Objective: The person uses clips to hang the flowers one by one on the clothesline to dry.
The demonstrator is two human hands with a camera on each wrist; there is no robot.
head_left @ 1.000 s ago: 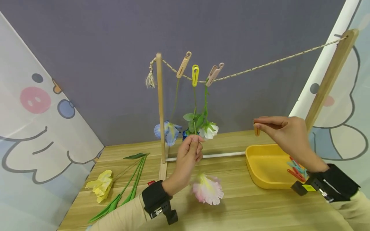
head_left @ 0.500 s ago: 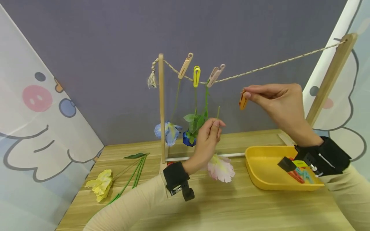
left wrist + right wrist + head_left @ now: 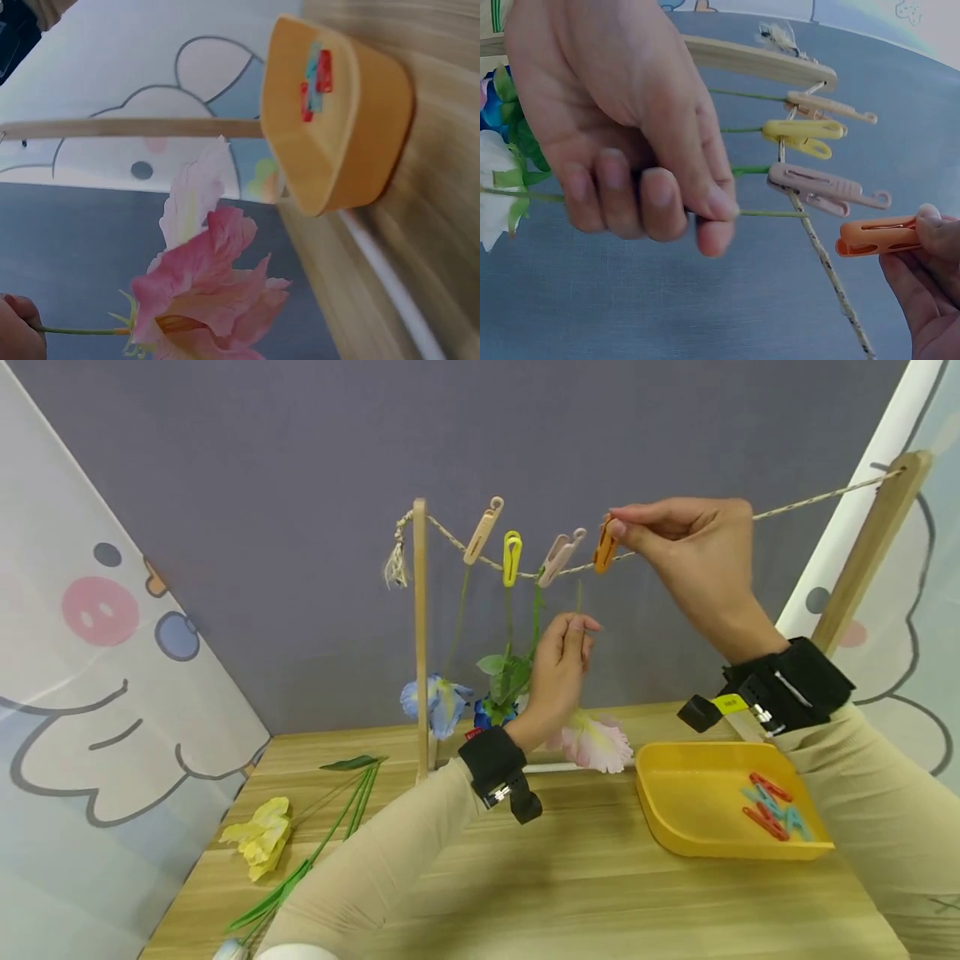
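From the head view we see a wooden tabletop (image 3: 600,893) before a grey wall. A yellow tray (image 3: 678,802) at the right edge holds red and blue pegs (image 3: 772,806). A yellow flower (image 3: 258,837) lies near the left edge. Three pegs clip flowers to the string (image 3: 675,537). Our right hand (image 3: 693,556) pinches an orange peg (image 3: 603,547) at the string; our left hand (image 3: 558,668) grips the pink flower (image 3: 596,743) by its stem, just below

From the left wrist, the pink flower (image 3: 206,300) hangs before the tray (image 3: 337,127)

From the right wrist, the orange peg (image 3: 877,236) sits just beside the string (image 3: 825,262), the stem tip touching it
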